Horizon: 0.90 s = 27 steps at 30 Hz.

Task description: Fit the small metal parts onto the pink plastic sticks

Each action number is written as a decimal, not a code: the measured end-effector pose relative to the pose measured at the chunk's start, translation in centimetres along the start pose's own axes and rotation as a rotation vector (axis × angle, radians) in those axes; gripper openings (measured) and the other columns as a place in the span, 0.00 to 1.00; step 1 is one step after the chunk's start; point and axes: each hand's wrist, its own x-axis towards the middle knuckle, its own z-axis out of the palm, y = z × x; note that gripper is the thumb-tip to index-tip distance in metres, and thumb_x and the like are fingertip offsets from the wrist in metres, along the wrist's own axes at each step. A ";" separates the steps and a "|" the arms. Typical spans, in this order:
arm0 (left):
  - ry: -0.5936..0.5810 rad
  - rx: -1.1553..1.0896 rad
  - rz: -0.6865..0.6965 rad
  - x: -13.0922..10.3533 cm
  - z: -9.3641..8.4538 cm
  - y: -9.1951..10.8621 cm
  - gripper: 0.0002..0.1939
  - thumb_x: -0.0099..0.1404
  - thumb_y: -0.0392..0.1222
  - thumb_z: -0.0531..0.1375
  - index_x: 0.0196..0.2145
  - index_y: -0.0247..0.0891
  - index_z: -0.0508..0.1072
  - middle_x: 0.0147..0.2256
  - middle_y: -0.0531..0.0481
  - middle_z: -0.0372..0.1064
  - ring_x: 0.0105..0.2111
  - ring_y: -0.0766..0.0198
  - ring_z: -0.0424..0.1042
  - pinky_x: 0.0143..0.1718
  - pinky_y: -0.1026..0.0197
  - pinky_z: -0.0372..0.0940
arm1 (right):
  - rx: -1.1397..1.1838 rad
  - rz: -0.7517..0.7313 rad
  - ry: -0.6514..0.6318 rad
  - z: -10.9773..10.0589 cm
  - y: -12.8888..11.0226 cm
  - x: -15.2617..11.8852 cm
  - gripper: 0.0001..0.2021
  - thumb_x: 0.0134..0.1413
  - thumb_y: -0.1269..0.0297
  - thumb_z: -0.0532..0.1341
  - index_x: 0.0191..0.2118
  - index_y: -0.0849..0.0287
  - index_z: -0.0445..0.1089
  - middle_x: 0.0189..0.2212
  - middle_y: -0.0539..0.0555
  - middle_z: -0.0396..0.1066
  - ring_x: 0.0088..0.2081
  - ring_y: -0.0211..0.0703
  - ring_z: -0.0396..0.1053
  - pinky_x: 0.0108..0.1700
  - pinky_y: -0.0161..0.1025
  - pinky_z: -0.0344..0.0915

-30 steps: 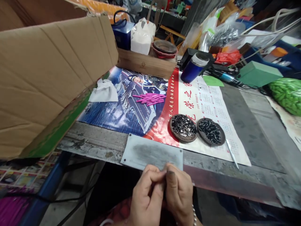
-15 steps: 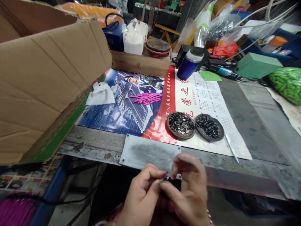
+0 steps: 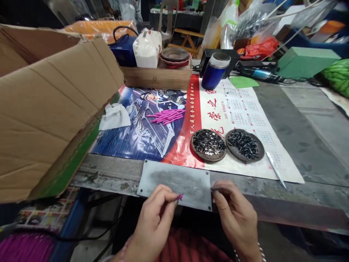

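My left hand (image 3: 159,213) is closed in a pinch over the near edge of a grey metal plate (image 3: 174,178). Out of its fingertips pokes the end of a magenta stick (image 3: 180,197), with a small shiny bit at the tip; the rest is hidden in the hand. My right hand (image 3: 236,214) is apart from it, beside the plate's right edge, thumb and forefinger pressed together. A tiny dark tip shows there, too small to name. Beyond the plate are a round dish of small black and silver washer-like parts (image 3: 208,145) and a dish of black screws (image 3: 244,145).
More magenta sticks (image 3: 167,116) lie on a calendar poster (image 3: 272,160) covering the bench. A white pen-like tool (image 3: 276,169) rests right of the dishes. A big cardboard box (image 3: 60,109) blocks the left. A blue cup (image 3: 215,72) and a wooden box (image 3: 155,78) stand behind.
My hands have moved apart: the right one went right, away from the magenta stick, while the left keeps hold of it and shifted slightly left. The camera view shifted a little.
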 end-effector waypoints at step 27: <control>0.117 0.645 0.546 -1.9 0.1 1.3 0.10 0.71 0.29 0.55 0.32 0.37 0.69 0.28 0.49 0.74 0.23 0.65 0.72 0.26 0.65 0.69 | -0.074 -0.063 -0.382 2.7 -3.2 -1.0 0.10 0.71 0.68 0.51 0.34 0.54 0.58 0.27 0.46 0.62 0.27 0.37 0.64 0.30 0.33 0.59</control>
